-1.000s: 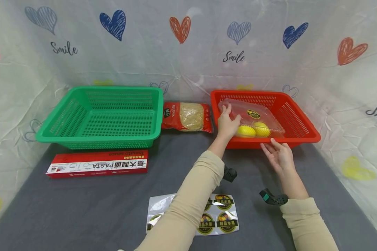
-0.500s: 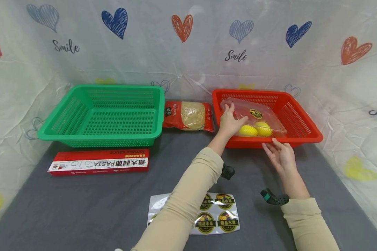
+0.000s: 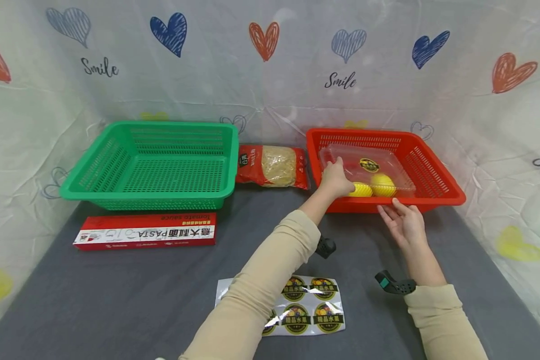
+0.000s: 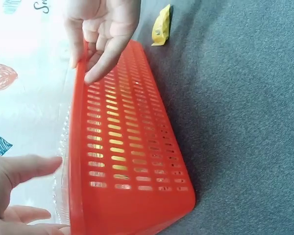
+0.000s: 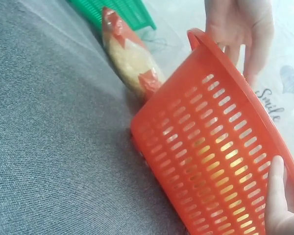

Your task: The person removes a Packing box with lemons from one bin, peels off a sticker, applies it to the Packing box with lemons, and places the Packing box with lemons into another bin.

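Note:
In the head view, a clear plastic box (image 3: 389,167) with a round black-and-gold sticker lies in the red basket (image 3: 436,201). Two yellow round things show through it, one with a ribbed surface like foam netting; the nearer one is a yellow ball (image 3: 382,185). My left hand (image 3: 335,179) is over the basket's left side at the box's edge. In the left wrist view its thumb (image 4: 36,167) is straight and its fingers loose. My right hand (image 3: 405,225) grips the basket's front rim, with its fingers on both sides of the rim in the left wrist view.
A green basket (image 3: 148,196) stands at the left, with a red pasta box (image 3: 146,232) before it. A red noodle bag (image 3: 276,167) lies between the baskets. A sticker sheet (image 3: 310,327) lies nearer, partly under my left sleeve. A small yellow packet-like thing (image 4: 160,27) is beyond the red basket.
The plastic box has come down flatter inside the red basket, and my left hand's fingers have come off its top corner. The right hand stays at the front rim.

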Motion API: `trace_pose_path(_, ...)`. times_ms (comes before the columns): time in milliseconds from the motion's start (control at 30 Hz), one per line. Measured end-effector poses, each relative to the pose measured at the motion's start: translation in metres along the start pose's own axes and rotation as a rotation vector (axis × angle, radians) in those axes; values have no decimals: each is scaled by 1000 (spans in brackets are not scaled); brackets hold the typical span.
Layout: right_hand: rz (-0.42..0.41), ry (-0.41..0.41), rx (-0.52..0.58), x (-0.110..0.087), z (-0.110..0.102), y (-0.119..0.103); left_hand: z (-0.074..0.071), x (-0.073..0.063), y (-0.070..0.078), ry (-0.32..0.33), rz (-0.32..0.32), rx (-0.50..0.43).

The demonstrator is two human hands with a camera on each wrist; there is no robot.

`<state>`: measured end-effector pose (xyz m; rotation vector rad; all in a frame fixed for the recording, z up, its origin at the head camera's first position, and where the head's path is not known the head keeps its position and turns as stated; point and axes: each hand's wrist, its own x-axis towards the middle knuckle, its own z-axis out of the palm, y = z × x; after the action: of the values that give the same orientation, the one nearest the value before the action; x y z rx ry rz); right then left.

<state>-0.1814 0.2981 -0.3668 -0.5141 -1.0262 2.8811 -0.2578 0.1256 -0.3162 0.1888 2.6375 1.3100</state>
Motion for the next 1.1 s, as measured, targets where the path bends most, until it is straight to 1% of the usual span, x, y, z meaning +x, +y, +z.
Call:
trace_pose_path(133, 3, 1, 3, -1, 1, 0, 3, -1, -1, 15, -9, 31)
trace_pose_path(300, 10, -2, 15, -1, 2, -1, 7, 1, -1, 32, 22, 118)
trace_pose_path(467, 13, 3, 18, -2, 2, -1, 9, 3, -2, 16, 35, 188)
trace_pose_path(567, 17, -2, 23, -2, 1, -1, 10, 2, -1, 17, 31, 219)
trace_pose_path(667, 21, -2, 21, -2, 1, -1, 11, 2, -1, 42, 25, 260)
trace_pose_path(800, 15, 17, -6, -2, 2, 0, 12, 2, -3, 86, 22, 279)
trace_pose_path(867, 11, 24, -16, -2, 2, 1, 12, 1, -4, 98, 24, 267)
trace_pose_path(1100, 15, 25, -5, -2, 2, -1, 12, -1, -3, 103, 34, 253)
